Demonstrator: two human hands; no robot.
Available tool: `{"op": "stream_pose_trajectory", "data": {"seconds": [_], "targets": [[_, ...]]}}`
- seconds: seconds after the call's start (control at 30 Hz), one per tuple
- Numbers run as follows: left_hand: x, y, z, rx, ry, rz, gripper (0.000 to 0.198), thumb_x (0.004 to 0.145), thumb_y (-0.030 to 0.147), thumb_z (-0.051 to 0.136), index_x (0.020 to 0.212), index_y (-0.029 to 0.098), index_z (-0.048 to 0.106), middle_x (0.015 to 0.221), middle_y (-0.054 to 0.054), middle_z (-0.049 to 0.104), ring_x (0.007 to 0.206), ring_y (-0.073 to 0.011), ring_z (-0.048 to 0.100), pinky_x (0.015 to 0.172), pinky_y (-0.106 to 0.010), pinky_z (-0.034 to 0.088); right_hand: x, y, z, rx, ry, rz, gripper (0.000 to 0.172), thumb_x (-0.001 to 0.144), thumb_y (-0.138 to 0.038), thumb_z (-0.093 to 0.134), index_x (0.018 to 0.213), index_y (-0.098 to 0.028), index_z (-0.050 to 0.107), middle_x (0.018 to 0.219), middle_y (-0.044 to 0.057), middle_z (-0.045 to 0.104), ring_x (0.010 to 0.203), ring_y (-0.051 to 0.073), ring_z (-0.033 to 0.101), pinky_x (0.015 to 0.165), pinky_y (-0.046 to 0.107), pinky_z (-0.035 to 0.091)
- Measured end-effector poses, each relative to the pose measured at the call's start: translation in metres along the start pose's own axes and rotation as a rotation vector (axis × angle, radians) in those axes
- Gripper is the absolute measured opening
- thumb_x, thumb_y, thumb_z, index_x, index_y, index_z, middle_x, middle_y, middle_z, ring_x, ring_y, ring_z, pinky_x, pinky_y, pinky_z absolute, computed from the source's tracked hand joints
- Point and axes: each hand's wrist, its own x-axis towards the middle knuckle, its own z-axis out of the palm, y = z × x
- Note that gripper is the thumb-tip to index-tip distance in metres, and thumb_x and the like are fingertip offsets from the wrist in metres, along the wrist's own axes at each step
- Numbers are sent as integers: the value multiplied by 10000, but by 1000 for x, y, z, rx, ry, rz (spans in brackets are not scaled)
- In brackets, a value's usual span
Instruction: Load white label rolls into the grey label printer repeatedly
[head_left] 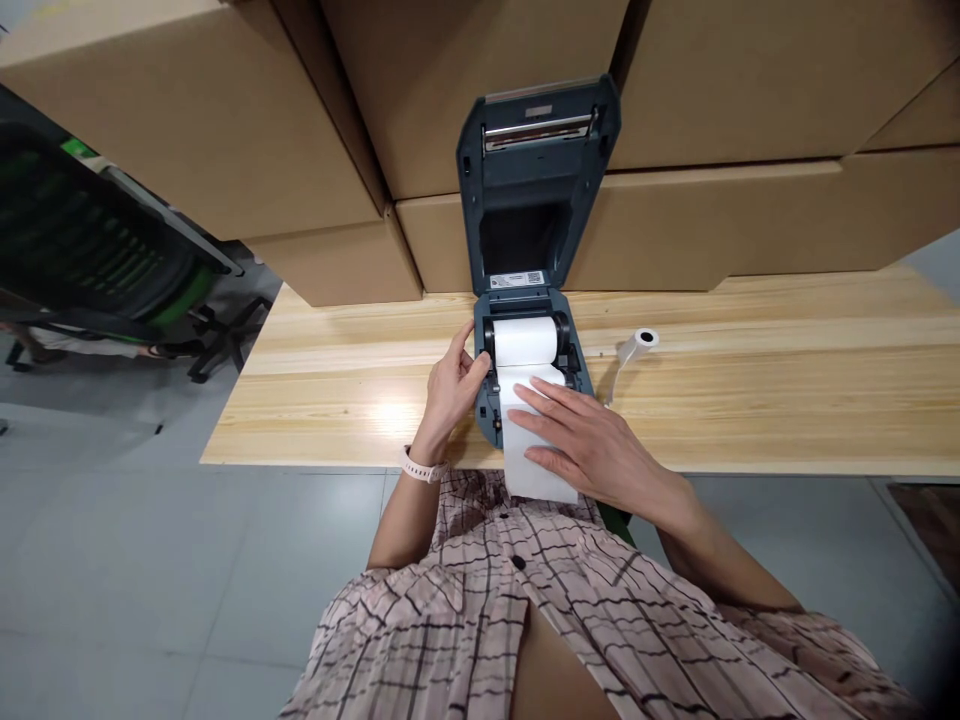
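A dark grey label printer [486,408] stands near the table's front edge, its lid [517,190] swung up. Inside sits a white paper roll [526,342], and its paper strip [536,470] runs forward over the printer's front and past the table edge. My left hand [451,385] rests against the printer's left side, thumb and fingers apart at the rim beside the roll. Spread flat, the fingers of my right hand [581,435] lie on the paper strip. The underside of the right palm is hidden.
A small white roll [643,340] with a loose tail lies on the wooden table [750,390] right of the printer. Cardboard boxes [675,225] are stacked along the back, close behind the raised lid. An office chair [97,240] stands on the floor at the left.
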Motion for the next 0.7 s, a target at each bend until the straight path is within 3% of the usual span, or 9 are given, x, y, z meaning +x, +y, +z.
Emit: {"op": "stream_pose_trajectory", "data": {"seconds": [0.1, 0.2, 0.27, 0.33, 0.4, 0.47, 0.5, 0.6, 0.7], "targets": [[-15, 0, 6, -93, 77, 15, 804, 1025, 467, 655, 1734, 253, 343, 1443, -158, 675, 1294, -293, 645, 1089, -467, 506, -2, 6, -18, 164, -51, -18, 471, 1109, -531, 575, 1529, -333, 657, 1677, 55, 582, 1591, 318, 523, 1263, 614, 524], [-39, 2, 13, -214, -13, 28, 1030, 973, 512, 752, 1783, 331, 142, 1836, -135, 278, 1690, -358, 298, 1347, -556, 322, 10, 26, -51, 381, 12, 34, 361, 1102, -539, 592, 1421, -431, 722, 1551, -21, 704, 1446, 289, 671, 1226, 604, 564], [-55, 5, 16, -275, -107, -3, 1150, 945, 537, 797, 1789, 347, 40, 1887, -110, 120, 1746, -367, 162, 1410, -563, 217, 31, 49, -73, 413, 266, 161, 348, 1089, -539, 615, 1404, -437, 721, 1499, -20, 734, 1435, 287, 670, 1262, 603, 524], [-68, 6, 18, -323, -149, -34, 1207, 935, 550, 815, 1784, 376, -26, 1899, -88, 39, 1759, -373, 105, 1426, -568, 183, 64, 78, -91, 420, 594, 264, 480, 1057, -656, 608, 1464, -408, 667, 1543, 19, 693, 1479, 293, 619, 1305, 565, 470], [-76, 7, 18, -360, -147, -50, 1223, 937, 537, 822, 1775, 408, -59, 1901, -76, 35, 1761, -374, 100, 1426, -585, 183, 102, 105, -103, 487, 692, 347, 739, 995, -782, 610, 1574, -328, 544, 1665, 60, 589, 1508, 273, 591, 1301, 459, 454], [-82, 7, 18, -393, -142, -49, 1241, 933, 498, 837, 1772, 420, -75, 1897, -82, 75, 1757, -369, 130, 1422, -603, 190, 138, 123, -113, 640, 548, 369, 836, 1035, -802, 452, 1695, -305, 332, 1746, 18, 500, 1560, 212, 531, 1302, 384, 420], [-84, 7, 18, -406, -142, -48, 1246, 931, 480, 842, 1771, 424, -76, 1896, -85, 91, 1754, -369, 149, 1417, -612, 202, 151, 126, -117, 687, 486, 361, 825, 1050, -805, 335, 1696, -291, 330, 1731, 0, 520, 1554, 207, 533, 1295, 378, 419], [-91, 4, 15, -437, -168, -57, 1265, 920, 475, 856, 1765, 454, -86, 1896, -81, 89, 1741, -386, 200, 1386, -638, 286, 167, 115, -125, 685, 415, 324, 870, 1045, -803, 82, 1594, -283, 514, 1645, -21, 614, 1533, 264, 549, 1277, 449, 454], [-94, -3, 7, -440, -165, -49, 1207, 939, 566, 818, 1767, 467, -55, 1893, -82, 109, 1738, -399, 203, 1367, -627, 342, 140, 86, -116, 683, 466, 307, 882, 1041, -827, 81, 1452, -283, 642, 1534, 26, 699, 1500, 311, 586, 1272, 505, 477]]}}
